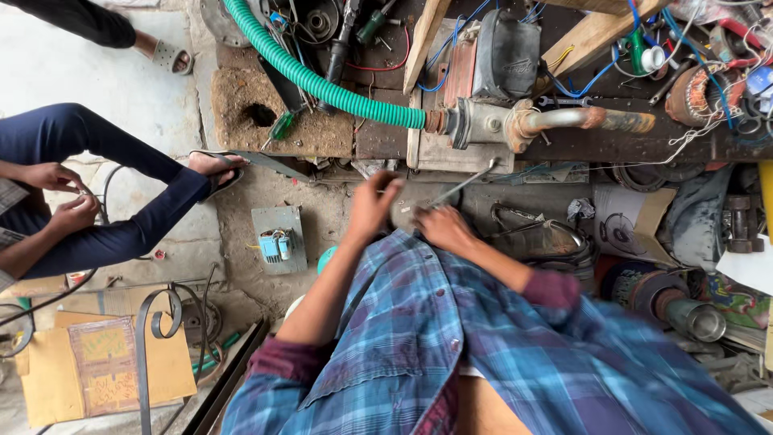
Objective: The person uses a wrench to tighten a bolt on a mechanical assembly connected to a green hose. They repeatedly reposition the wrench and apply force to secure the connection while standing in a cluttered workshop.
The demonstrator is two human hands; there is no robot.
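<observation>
Blue plaid cloth fills the lower middle of the view: the person's shirt (483, 354), with both sleeves pushed up past the elbows. From it 2 bare forearms reach forward and converge toward a grey part (407, 211) lying on the dirt floor (330, 205), just in front of a low workbench (386, 133).

On that bench sits a pump motor (495, 60), with a green ribbed hose (322, 80) curving in from the upper left and a rusty pipe (588, 119) running out to the right.

Left hand (372, 208) is raised at the wrist, its fingers curled down over the near edge of the grey part; motion blur hides whether they actually clamp it. Right hand (443, 225) lies lower, fingers closed around the handle end of a thin metal tool (463, 185), which slants up and to the right toward the bench edge.

At the far left, another person in dark trousers (97, 193) sits with 2 hands (60, 197) close together, working a thin wire.
</observation>
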